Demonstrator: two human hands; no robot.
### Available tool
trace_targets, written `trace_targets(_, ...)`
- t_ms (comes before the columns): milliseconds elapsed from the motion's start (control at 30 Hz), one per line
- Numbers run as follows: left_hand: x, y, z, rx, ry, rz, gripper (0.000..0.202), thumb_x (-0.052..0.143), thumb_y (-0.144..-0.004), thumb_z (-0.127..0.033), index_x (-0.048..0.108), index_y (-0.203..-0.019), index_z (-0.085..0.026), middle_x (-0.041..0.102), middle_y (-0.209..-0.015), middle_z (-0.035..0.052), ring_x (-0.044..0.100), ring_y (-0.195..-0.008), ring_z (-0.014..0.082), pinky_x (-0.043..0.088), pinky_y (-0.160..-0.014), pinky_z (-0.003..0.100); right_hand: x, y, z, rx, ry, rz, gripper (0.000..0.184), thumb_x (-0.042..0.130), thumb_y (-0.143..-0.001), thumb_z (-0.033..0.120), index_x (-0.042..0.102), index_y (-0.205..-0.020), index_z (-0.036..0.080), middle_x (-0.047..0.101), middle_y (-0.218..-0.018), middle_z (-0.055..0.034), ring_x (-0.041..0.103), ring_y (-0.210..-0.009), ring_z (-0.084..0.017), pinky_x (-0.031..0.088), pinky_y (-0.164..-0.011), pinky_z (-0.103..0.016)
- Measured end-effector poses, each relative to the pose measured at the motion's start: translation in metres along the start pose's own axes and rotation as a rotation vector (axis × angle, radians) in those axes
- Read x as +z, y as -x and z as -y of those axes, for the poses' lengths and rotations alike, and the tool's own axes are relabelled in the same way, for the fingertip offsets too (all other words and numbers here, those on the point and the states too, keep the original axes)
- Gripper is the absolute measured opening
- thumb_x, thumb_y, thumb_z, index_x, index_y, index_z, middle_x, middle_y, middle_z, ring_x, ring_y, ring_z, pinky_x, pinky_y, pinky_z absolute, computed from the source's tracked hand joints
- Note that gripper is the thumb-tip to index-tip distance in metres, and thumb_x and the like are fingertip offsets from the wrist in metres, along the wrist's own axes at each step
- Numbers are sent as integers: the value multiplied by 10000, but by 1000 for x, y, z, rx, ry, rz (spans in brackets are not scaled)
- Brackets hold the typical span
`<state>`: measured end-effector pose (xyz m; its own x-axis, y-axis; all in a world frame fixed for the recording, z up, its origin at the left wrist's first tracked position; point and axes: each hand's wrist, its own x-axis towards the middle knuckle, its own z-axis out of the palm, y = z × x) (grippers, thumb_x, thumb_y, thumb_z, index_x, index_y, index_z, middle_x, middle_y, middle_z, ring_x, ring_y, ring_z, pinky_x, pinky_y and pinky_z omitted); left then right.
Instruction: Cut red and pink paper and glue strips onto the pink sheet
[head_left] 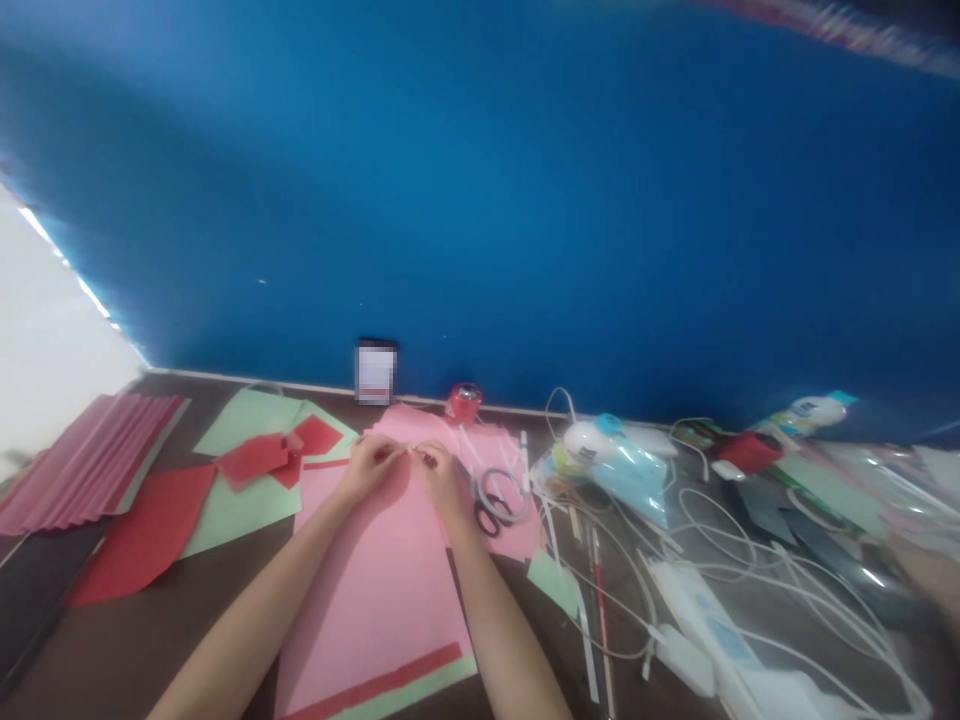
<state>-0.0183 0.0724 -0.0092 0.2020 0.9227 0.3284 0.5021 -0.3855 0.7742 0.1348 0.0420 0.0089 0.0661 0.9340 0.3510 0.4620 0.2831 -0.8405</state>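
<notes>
My left hand point(369, 464) and my right hand point(442, 476) meet over a large pink paper sheet point(375, 590) on the dark table. Both hands are pinched shut on a small thin strip, reddish at its ends, held between them point(409, 455). It is too small and blurred to name. Black-handled scissors point(495, 505) lie just right of my right hand. Red paper pieces point(262, 455) lie on light green sheets point(240, 500) to the left of my left hand.
A pleated pink paper fan point(90, 460) and a red sheet point(150, 530) lie at far left. A red tape roll point(464, 402) stands by the blue wall. White cables point(750, 580), a charger, bottles point(814, 412) and plastic bags crowd the right side.
</notes>
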Motion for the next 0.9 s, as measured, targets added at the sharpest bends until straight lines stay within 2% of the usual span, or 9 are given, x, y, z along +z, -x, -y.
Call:
trace_targets(133,-1,1,0,-12,24,-3,287,507,-804,-422,632,-716,-179,667,-753,38,584,-752,182,415,-803,336,2,-1,-6,18,-26,-10,259,401,-851,331,618,-750,233,642,-791,-10,586,-748,-156,462,-677,-257)
trace_targets(233,-2,1,-4,-21,76,-11,309,514,-799,-437,635,-695,-173,660,-721,38,579,-707,172,430,-726,304,3,2,-11,11,54,-162,197,438,-835,313,613,-848,223,636,-841,-20,575,-741,-152,463,-686,-263)
trace_targets(333,-2,2,-8,-49,113,-24,338,504,-803,-452,622,-669,-166,645,-688,32,567,-663,159,427,-656,279,5,7,-11,-117,184,-258,132,514,-795,282,612,-814,196,617,-827,-39,570,-767,-157,454,-717,-266)
trace_targets(400,-2,2,-10,-59,108,-32,350,490,-809,-459,607,-664,-163,630,-671,25,555,-645,151,420,-629,269,5,8,-10,-206,257,-238,113,534,-793,268,617,-775,193,616,-814,-44,574,-809,-163,446,-755,-269)
trace_targets(467,-2,2,-11,-50,92,-23,364,475,-818,-467,589,-660,-160,618,-661,22,546,-634,146,414,-624,265,6,9,-9,-238,315,-220,113,544,-802,271,625,-779,195,622,-817,-44,577,-819,-164,442,-770,-272)
trace_targets(667,-1,2,-9,-61,47,-1,394,453,-824,-498,575,-661,-160,615,-671,24,544,-644,151,418,-644,273,6,10,-9,-210,390,-238,145,548,-821,303,647,-856,203,627,-854,-55,577,-860,-175,440,-779,-284)
trace_targets(900,-2,2,-8,-36,75,-4,338,485,-816,-446,616,-685,-164,643,-707,38,560,-673,159,421,-661,275,8,8,-12,-204,363,-212,134,549,-814,293,654,-832,211,617,-837,-55,564,-845,-179,439,-775,-294)
